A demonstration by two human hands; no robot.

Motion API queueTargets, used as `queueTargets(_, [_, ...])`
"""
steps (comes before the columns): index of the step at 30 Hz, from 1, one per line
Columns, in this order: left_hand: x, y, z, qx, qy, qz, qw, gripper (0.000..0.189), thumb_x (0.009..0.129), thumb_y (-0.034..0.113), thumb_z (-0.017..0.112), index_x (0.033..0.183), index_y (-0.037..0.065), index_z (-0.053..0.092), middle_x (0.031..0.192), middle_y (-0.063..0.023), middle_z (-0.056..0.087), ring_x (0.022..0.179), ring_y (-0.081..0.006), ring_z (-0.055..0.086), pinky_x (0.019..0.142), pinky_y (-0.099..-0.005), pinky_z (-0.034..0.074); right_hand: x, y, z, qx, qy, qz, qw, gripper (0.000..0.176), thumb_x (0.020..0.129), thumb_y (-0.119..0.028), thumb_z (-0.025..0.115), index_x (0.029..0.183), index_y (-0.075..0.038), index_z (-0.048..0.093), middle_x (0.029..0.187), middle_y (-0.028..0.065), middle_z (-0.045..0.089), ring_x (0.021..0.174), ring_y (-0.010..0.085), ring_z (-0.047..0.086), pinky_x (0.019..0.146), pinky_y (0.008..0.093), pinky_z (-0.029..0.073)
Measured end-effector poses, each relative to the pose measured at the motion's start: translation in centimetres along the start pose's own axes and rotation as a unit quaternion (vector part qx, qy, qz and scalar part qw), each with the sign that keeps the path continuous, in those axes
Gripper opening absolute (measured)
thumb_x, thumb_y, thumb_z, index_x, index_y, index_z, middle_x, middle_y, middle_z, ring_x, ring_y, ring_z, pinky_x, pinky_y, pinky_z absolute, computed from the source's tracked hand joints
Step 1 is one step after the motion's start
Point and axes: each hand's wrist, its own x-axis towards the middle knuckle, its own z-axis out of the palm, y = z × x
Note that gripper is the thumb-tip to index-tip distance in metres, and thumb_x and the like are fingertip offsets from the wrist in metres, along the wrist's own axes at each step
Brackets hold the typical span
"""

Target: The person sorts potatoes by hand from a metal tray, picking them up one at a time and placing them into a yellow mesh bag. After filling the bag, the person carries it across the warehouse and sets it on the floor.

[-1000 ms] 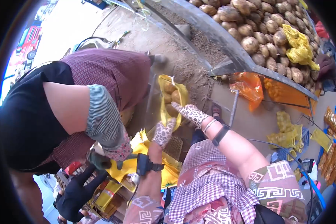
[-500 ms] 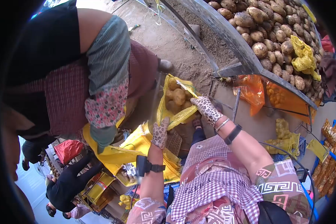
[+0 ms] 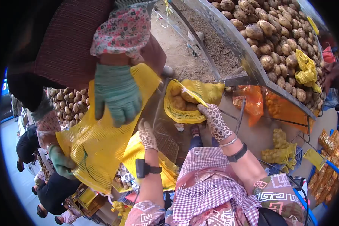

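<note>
Our right hand (image 3: 215, 122), in a leopard-print glove, is closed over the near rim of the yellow mesh sack (image 3: 188, 113) with its fingers curled on the netting. The sack's mouth gapes toward us and a few potatoes (image 3: 179, 101) lie inside. Our left hand (image 3: 147, 135), gloved the same, sits just left of the sack and below it with its fingers loosely bent. We cannot tell whether it grips anything. It lies above a wire grate (image 3: 166, 144).

The sack rests under the lower end of a sloping metal trough (image 3: 229, 35) heaped with loose potatoes (image 3: 278, 41), with a bundle of yellow netting (image 3: 307, 69) on top. An orange sack (image 3: 252, 101) hangs just right of ours.

To the left a co-worker leans in. One green-gloved hand (image 3: 116, 94) lies spread on a flat yellow sack (image 3: 98, 147), and the other green glove (image 3: 60, 162) clutches its lower edge.
</note>
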Motion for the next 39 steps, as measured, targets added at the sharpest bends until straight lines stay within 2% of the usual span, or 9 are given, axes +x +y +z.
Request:
queueTargets(7, [4.1,-5.2,-2.2,-0.259,-0.443,-0.233,0.826,0.049,0.086,0.05,0.061,0.106,0.006,0.061,0.072,-0.003,0.062,0.078,-0.0233,0.061,0.076,-0.039,0.05,-0.3,-1.1,-0.4,-0.014,-0.009,0.001,1.0,0.025,0.09,-0.023,0.061,0.101,0.0,0.064,0.081,-0.0016,0.063,0.069,0.0047,0.056,0.061,0.0213,0.045])
queueTargets(12, [3.1,-1.6,-2.3,0.069,-0.424,-0.056,0.901,0.034,0.091,0.035,0.059,0.095,0.002,0.064,0.074,-0.0084,0.064,0.07,-0.0247,0.063,0.061,-0.0335,0.047,-0.4,-0.5,-0.5,-0.014,-0.016,0.013,1.0,0.026,0.091,-0.026,0.059,0.1,-0.003,0.065,0.08,0.0001,0.064,0.065,0.0067,0.059,0.047,0.0208,0.046])
queueTargets(15, [1.5,-2.3,-1.0,0.334,-0.179,0.257,0.889,0.027,0.089,0.032,0.058,0.091,0.006,0.066,0.083,-0.0199,0.065,0.077,-0.0384,0.061,0.068,-0.0445,0.047,-1.1,-0.6,0.3,0.001,-0.024,0.034,0.999,0.03,0.09,-0.027,0.062,0.104,-0.001,0.063,0.081,-0.0008,0.063,0.068,0.0043,0.057,0.056,0.019,0.044])
queueTargets(20, [2.0,0.5,-0.2,0.33,-0.145,0.163,0.918,0.024,0.088,0.026,0.058,0.096,0.005,0.066,0.089,-0.0203,0.066,0.089,-0.038,0.061,0.079,-0.0438,0.047,-4.0,-2.0,1.0,-0.034,-0.033,0.063,0.997,0.029,0.09,-0.032,0.062,0.095,-0.004,0.064,0.07,0.0001,0.062,0.051,0.0056,0.053,0.042,0.0183,0.038])
queueTargets(23, [2.5,-0.3,-0.1,0.294,-0.091,0.343,0.888,0.035,0.09,0.021,0.057,0.118,0.0,0.057,0.109,-0.0159,0.061,0.097,-0.0276,0.06,0.087,-0.0338,0.046,-6.1,-1.0,1.1,-0.042,-0.041,0.12,0.991,0.028,0.091,-0.034,0.062,0.091,-0.005,0.063,0.065,0.0006,0.059,0.048,0.0064,0.051,0.04,0.0196,0.036])
queueTargets(27, [-3.7,4.3,-0.4,0.091,-0.093,0.173,0.976,0.036,0.09,0.023,0.059,0.118,0.0,0.056,0.105,-0.0096,0.06,0.094,-0.0178,0.057,0.086,-0.0303,0.045,-8.4,1.1,0.8,-0.052,-0.095,0.118,0.987,0.03,0.092,-0.033,0.06,0.091,-0.003,0.063,0.062,0.0002,0.056,0.047,0.0067,0.049,0.042,0.02,0.037])
queueTargets(28, [-2.1,1.8,-0.7,0.2,-0.153,0.155,0.955,0.063,0.088,0.051,0.053,0.127,0.001,0.047,0.112,-0.0216,0.061,0.105,-0.0344,0.058,0.091,-0.0394,0.045,-9.4,1.1,0.9,-0.05,-0.09,0.12,0.987,0.03,0.092,-0.033,0.06,0.091,-0.003,0.063,0.062,0.0002,0.056,0.047,0.0067,0.049,0.042,0.02,0.037])
queueTargets(31, [-3.3,5.3,1.0,0.33,-0.248,0.03,0.911,0.088,0.078,0.067,0.054,0.131,-0.002,0.044,0.119,-0.0266,0.057,0.113,-0.039,0.054,0.097,-0.0412,0.041,-12.0,1.4,1.0,-0.101,-0.071,0.147,0.981,0.027,0.092,-0.029,0.059,0.093,-0.002,0.062,0.066,0.0005,0.057,0.051,0.0101,0.053,0.045,0.0231,0.042])
queueTargets(39, [-1.6,-0.9,5.2,0.576,-0.393,0.068,0.713,0.046,0.085,0.037,0.055,0.116,0.004,0.058,0.123,-0.0191,0.057,0.108,-0.0371,0.056,0.092,-0.0428,0.045,-16.0,7.6,-3.6,-0.215,-0.111,0.169,0.956,0.034,0.091,-0.03,0.06,0.095,0.004,0.06,0.075,0.0152,0.061,0.072,0.0218,0.059,0.065,0.0366,0.047])
